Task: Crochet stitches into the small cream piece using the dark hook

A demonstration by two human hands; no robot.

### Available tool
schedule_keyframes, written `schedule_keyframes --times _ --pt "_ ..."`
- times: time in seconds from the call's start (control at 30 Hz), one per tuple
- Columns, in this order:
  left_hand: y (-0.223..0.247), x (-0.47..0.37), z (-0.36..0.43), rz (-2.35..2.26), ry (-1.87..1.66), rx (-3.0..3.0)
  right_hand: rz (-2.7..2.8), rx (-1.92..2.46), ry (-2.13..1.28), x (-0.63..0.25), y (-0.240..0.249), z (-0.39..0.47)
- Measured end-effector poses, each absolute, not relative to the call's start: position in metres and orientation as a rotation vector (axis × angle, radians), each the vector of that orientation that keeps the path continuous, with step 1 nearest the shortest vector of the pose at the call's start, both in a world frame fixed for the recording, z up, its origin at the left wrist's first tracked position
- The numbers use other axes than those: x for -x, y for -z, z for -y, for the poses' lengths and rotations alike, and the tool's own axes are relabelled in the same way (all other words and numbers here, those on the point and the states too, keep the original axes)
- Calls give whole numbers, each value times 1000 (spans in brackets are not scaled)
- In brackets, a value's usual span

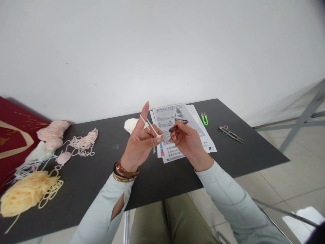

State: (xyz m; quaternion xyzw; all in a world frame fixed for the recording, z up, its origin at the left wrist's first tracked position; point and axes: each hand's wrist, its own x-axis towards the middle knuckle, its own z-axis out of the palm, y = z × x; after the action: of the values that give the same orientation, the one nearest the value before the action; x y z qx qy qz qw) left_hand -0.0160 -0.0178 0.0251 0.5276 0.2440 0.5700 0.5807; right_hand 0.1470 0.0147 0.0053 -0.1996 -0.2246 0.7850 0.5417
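White yarn [151,126] runs over the raised index finger of my left hand [142,139] and down to its thumb and fingertips, which pinch the strand. My right hand [188,141] grips a crochet hook [175,128] by its dark handle. The hook's thin metal end points left and meets the yarn at the left fingertips. Whether a loop sits on the hook is too small to make out. A short yarn tail hangs below the left fingers. Behind my left hand lies a white yarn ball [130,125], partly hidden by the hand.
Printed sheets [177,152] lie under my hands on the dark table [243,149]. Green thread snips [204,118] and metal snips [231,134] rest to the right. Pink yarn [53,132], yellow yarn [27,193] and a red bag [17,132] occupy the left. A white wall stands behind.
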Motion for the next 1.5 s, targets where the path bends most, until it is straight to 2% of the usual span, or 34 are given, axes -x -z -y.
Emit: schedule_keyframes --times 1.5 --pt "-23 20 15 -429 -1211 -1227 695 494 -1890 -148 -7 -14"
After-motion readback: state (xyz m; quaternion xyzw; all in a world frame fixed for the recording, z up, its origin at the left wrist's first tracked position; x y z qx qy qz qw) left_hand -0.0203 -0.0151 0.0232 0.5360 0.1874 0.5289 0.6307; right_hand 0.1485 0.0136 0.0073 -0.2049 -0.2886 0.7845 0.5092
